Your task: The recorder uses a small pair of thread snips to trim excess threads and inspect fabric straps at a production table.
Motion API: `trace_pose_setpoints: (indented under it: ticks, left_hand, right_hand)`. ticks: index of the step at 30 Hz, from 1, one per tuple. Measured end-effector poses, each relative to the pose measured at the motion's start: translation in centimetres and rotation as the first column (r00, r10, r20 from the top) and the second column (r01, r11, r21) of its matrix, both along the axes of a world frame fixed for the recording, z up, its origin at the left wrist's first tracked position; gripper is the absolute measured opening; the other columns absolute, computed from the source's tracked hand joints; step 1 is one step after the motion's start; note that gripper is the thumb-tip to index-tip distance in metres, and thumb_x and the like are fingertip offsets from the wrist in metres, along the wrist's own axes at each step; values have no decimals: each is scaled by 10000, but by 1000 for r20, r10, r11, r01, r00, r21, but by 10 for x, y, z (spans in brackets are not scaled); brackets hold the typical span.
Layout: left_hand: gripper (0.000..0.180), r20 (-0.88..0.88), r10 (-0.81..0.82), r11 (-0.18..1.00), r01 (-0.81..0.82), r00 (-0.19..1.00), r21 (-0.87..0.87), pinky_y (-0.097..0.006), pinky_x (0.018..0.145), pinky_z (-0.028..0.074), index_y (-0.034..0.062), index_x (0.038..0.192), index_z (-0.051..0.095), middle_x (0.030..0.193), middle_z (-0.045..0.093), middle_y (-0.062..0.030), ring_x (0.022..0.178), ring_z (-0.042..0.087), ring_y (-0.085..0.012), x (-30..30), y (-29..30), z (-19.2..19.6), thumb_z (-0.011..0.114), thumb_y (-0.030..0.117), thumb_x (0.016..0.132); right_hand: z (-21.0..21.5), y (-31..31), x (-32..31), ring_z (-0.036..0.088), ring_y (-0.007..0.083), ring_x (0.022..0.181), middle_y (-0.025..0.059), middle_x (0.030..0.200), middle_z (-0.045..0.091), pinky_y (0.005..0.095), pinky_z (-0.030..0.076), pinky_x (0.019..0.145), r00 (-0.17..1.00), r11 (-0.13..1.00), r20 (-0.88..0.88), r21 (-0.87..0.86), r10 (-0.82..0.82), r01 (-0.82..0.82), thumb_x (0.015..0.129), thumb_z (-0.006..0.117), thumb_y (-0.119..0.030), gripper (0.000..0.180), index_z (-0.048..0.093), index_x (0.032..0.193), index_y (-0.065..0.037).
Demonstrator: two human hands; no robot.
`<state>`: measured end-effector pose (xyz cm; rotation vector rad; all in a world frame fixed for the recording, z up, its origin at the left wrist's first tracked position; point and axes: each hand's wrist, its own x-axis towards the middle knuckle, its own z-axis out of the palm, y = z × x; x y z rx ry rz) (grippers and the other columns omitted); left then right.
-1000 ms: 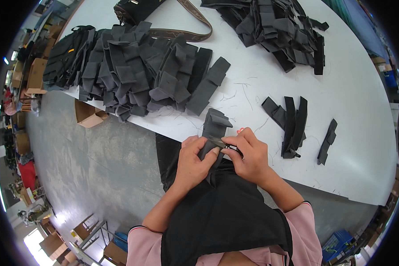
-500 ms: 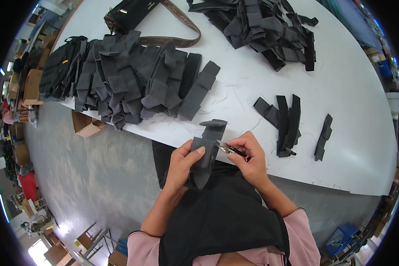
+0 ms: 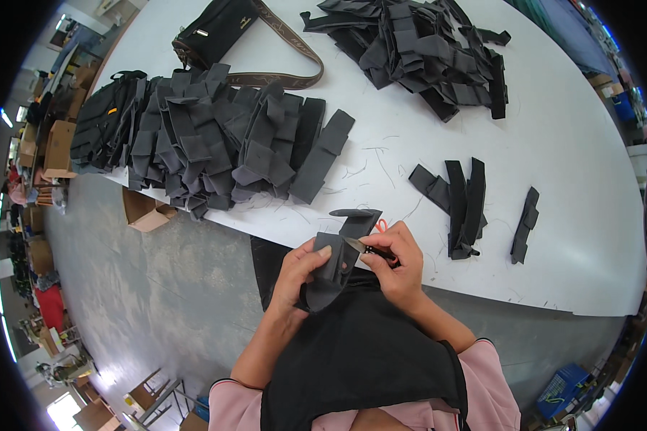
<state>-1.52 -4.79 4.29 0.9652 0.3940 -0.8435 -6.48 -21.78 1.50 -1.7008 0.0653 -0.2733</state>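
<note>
My left hand (image 3: 292,280) grips a dark grey folded fabric strip (image 3: 328,264) near the table's front edge, thumb pressed on its face. The strip's far end stands out beyond the fingers and its lower part curves down toward my black apron (image 3: 352,352). In my right hand (image 3: 401,269) is a pair of thread snips (image 3: 370,248) with dark handles. Their pointed blades touch or nearly touch the strip's right edge; whether they are closed cannot be made out. A small orange-red loop (image 3: 382,225) shows just beyond my right fingers.
On the white table (image 3: 582,237) lie a large heap of grey strips (image 3: 208,144), a second heap (image 3: 417,65), a few strips (image 3: 474,208) and a single strip (image 3: 526,226). A black bag (image 3: 212,32) and a dark backpack (image 3: 104,129) sit at the left. Thread scraps dot the tabletop.
The fabric strip has tilted and turned in my left hand. My right hand has shifted slightly left and down with the snips, and the orange-red loop has come into sight.
</note>
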Motion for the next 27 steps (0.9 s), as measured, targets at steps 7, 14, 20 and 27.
trace_pose_setpoints:
  ticks: [7, 14, 20, 27]
  left_hand:
    - [240, 43, 13, 999, -16, 999, 52, -203, 694, 493, -6, 1051, 574, 834, 643, -51, 731, 613, -87, -2, -4, 5, 562, 149, 867]
    - [181, 247, -23, 962, -46, 969, 270, -192, 669, 454, -2, 977, 612, 846, 634, -19, 733, 563, -47, -4, -6, -11, 598, 141, 867]
    - [193, 159, -80, 976, 45, 984, 215, -203, 685, 425, -13, 927, 618, 855, 604, 6, 763, 518, -36, -3, -5, -11, 629, 172, 870]
    - [268, 414, -184, 972, 103, 892, 211, -268, 684, 455, -26, 1012, 597, 830, 609, -10, 768, 542, -73, -11, -4, -20, 615, 204, 876]
  right_hand:
    - [12, -1, 2, 458, 96, 677, 34, 826, 461, 209, 366, 585, 994, 997, -109, 80, 18, -9, 732, 687, 18, 212, 633, 934, -15]
    - [21, -7, 1, 495, 127, 646, 43, 805, 465, 232, 403, 605, 999, 1000, -40, -2, 20, -20, 696, 678, 37, 324, 619, 1001, -56]
    - [4, 4, 7, 523, 220, 575, 57, 756, 470, 312, 435, 501, 987, 903, 88, -422, 135, -86, 587, 672, 31, 457, 623, 1017, -116]
    - [-9, 8, 20, 416, 103, 513, 7, 633, 454, 234, 328, 448, 967, 987, -248, 159, 48, -8, 770, 659, -66, 123, 537, 781, -49]
